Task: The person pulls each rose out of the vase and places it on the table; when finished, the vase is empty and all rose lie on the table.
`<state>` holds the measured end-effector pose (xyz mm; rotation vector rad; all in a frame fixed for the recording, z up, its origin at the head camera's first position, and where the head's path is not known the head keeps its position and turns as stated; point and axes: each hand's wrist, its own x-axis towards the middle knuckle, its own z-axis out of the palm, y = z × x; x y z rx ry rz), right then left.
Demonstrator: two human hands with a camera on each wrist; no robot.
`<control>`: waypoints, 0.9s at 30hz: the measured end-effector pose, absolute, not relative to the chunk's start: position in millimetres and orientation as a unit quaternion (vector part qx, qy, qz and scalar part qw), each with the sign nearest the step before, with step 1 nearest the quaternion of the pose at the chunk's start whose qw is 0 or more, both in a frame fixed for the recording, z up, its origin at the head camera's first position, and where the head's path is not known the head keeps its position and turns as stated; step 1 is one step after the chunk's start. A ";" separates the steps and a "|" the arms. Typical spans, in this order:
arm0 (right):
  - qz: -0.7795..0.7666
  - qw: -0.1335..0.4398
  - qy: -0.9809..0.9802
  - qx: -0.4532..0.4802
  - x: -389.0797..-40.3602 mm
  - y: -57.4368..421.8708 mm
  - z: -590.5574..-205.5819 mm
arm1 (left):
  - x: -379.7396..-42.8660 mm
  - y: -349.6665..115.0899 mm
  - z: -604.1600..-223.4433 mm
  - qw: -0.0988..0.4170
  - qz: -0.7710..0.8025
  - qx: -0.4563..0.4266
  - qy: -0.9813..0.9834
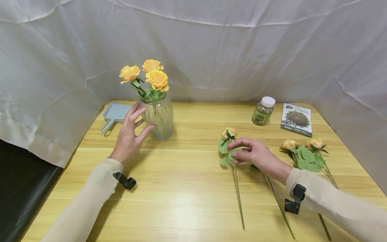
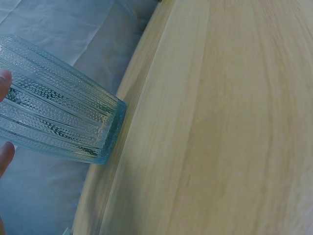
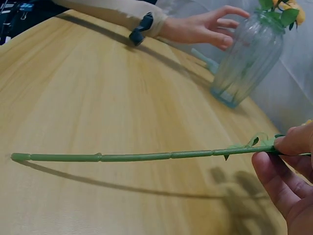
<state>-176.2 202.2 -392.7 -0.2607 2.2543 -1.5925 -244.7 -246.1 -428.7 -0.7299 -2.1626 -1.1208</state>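
A ribbed glass vase (image 1: pixel 158 117) stands upright at the left back, with three yellow roses (image 1: pixel 157 80) in it. My left hand (image 1: pixel 128 134) is beside the vase, fingers spread and loosely bent, fingertips right at its left side. In the left wrist view the vase (image 2: pixel 54 105) shows two of those fingertips at its edge. My right hand (image 1: pixel 257 156) pinches the stem of a rose (image 1: pixel 229 133) between thumb and fingers, just below the leaves. Its green stem (image 3: pixel 137 156) reaches toward me, casting a shadow on the table.
Another rose stem (image 1: pixel 279 205) lies partly under my right hand. Further right lie two more roses (image 1: pixel 289 144). A jar with a white lid (image 1: pixel 263 112) and a sunflower seed packet (image 1: pixel 296 119) are at the back right. A light blue dustpan (image 1: pixel 116 112) lies behind my left hand.
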 end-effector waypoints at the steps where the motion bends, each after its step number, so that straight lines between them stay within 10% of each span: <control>1: -0.565 0.187 0.798 -0.092 -175.4 202.0 -395.1 | -244.7 -246.1 -428.6 0.295 -0.421 -0.275 -0.813; 27: -0.562 0.193 0.802 -0.058 -168.4 204.5 -412.1 | -245.2 -245.7 -429.6 0.298 -0.416 -0.276 -0.814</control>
